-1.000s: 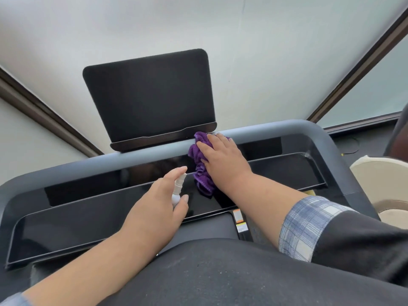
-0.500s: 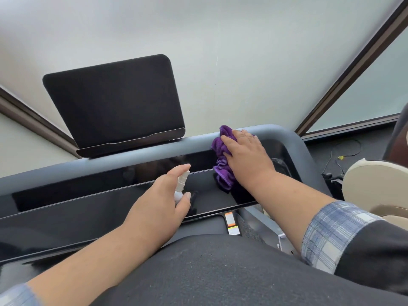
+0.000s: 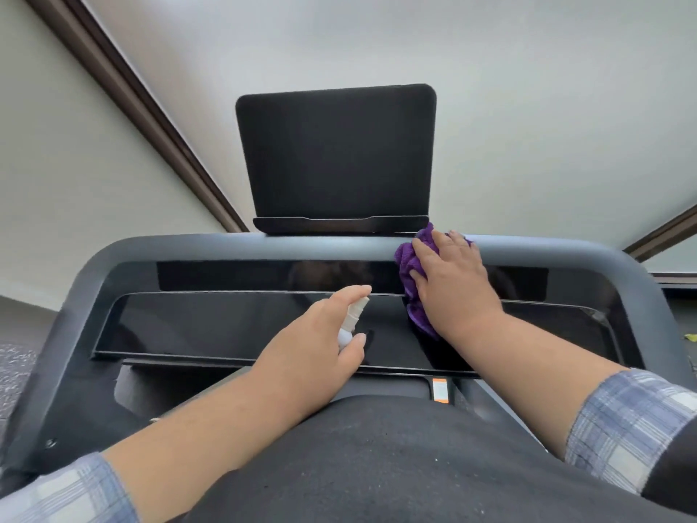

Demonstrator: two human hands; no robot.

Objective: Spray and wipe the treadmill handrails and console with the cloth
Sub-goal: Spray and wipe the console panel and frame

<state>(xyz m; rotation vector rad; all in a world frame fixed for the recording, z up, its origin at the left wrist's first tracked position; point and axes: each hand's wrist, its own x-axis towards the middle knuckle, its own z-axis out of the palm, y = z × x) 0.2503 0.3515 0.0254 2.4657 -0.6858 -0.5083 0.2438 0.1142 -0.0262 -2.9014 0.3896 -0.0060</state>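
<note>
1. While the right hand [image 3: 454,285] presses the crumpled purple microfibre cloth [image 3: 411,269] flat against the console, its fingers [image 3: 437,245] lie nearly straight on top of the cloth, reaching up onto the rounded grey top rail [image 3: 226,245]. Pressing, not pinching.
2. Cloth position: right of centre on the glossy black console panel [image 3: 226,322], its upper edge just below the right corner of the black rectangular tablet holder [image 3: 335,156], its lower end trailing down past the wrist.
3. Left hand [image 3: 313,349] grips a small white spray bottle [image 3: 352,320]; forefinger extended over the nozzle, thumb curled against the body. Nozzle points up and to the right, toward the panel (no mist visible).
4. Key relation: the console's long axis runs left to right. A long stretch of panel lies to the left of the cloth and a shorter stretch to the right.
5. Judgement: the right hand is the nearer one for the right end of the rail and panel; the left half lies under the spray hand, so a leftward sweep would have to pass the bottle.
6. Side handrails: not clearly in view; state cannot be told.
</note>
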